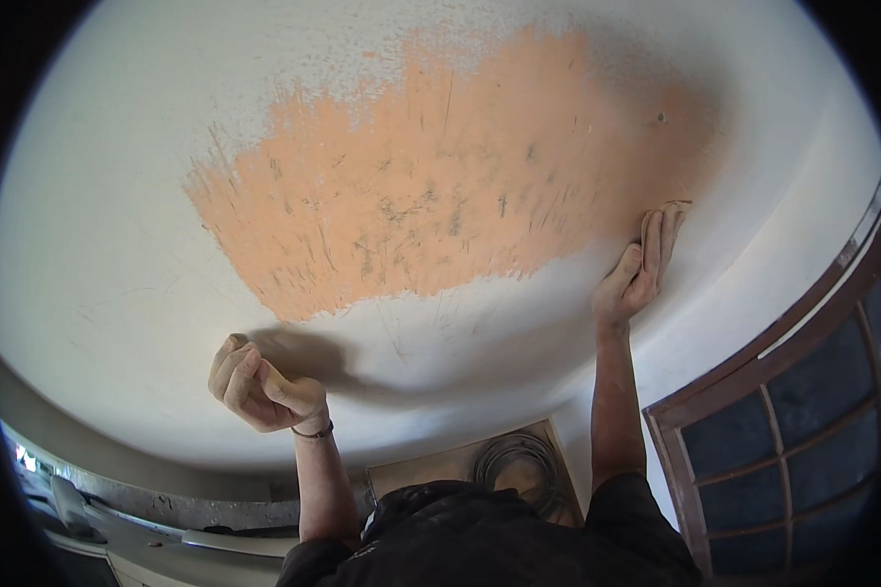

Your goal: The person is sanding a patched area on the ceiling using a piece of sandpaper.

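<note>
A pale plastered surface (103, 220), apparently a ceiling, spreads in front of me with a large orange patch (426, 183) of ragged edges and dark scratches. At the patch's right end, my right hand (642, 257) presses a thin sheet, apparently sandpaper, flat against the surface; its brownish edge shows at the fingertips. My left hand (268, 389) is raised below the patch's lower left edge, its fingers loosely curled and a thin band at the wrist. Nothing is visible in it, though the inside of the curl is partly hidden.
On the right stands a brown wooden frame with glass panes (734, 440). A coil of dark cable or hose (517, 466) lies against a brown board behind my body. At the lower left are a grey ledge (154, 506) and a pale counter-like surface (154, 561) with objects along it.
</note>
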`<state>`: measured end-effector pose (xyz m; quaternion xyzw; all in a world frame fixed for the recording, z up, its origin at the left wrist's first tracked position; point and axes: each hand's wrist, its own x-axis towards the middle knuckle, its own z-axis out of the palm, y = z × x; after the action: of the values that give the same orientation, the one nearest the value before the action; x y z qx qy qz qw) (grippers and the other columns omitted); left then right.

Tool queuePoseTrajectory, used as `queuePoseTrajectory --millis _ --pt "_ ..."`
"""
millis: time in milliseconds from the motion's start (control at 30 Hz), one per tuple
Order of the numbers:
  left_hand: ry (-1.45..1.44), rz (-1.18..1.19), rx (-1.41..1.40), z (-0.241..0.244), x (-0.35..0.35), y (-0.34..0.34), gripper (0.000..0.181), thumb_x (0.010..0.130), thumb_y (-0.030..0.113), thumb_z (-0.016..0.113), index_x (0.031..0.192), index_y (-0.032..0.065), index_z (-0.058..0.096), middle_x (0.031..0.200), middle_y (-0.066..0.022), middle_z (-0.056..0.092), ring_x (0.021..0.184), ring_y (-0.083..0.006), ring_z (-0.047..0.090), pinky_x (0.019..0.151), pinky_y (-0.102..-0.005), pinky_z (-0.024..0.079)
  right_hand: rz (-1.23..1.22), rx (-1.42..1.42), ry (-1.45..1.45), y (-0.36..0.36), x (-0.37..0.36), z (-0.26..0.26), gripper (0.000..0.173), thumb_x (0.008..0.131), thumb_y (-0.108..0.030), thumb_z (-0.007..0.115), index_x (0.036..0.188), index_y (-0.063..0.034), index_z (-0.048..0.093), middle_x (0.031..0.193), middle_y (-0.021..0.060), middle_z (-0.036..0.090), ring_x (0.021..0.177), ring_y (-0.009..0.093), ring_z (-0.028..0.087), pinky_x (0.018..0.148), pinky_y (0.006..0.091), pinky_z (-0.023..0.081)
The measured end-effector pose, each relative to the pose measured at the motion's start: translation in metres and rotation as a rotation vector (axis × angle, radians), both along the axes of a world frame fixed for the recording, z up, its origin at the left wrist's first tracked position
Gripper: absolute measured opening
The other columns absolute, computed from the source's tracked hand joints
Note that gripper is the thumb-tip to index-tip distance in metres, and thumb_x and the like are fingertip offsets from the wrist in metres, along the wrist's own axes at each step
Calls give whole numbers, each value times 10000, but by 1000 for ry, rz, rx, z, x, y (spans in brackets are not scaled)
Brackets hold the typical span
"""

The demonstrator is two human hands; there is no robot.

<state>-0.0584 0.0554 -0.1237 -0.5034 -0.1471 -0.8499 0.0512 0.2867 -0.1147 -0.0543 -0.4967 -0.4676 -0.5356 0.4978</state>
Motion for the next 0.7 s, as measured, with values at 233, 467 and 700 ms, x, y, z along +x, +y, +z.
queuePoseTrajectory --millis 233,467,700 --pt "26 19 7 4 3 3 170 952 7 446 1036 -33 588 1028 -151 574 1016 -303 593 905 -412 540 -20 13 -26 3 3 3 444 1049 -183 467 1399 81 534 1528 249 447 1454 477 341 1184 568 284" --pt "31 62 2 5 5 7 175 947 -6 453 1036 -33 601 1040 -147 578 996 -298 598 890 -411 541 6 -4 -20 4 -1 4 473 1031 -192 504 1431 61 506 1537 228 430 1446 443 348 1182 544 283" --pt "37 117 -91 8 6 1 187 937 5 455 1028 -9 618 1059 -133 577 1016 -289 591 915 -411 526 32 16 -45 2 -7 6 470 1037 -205 494 1417 71 513 1527 234 428 1433 446 348 1172 546 284"
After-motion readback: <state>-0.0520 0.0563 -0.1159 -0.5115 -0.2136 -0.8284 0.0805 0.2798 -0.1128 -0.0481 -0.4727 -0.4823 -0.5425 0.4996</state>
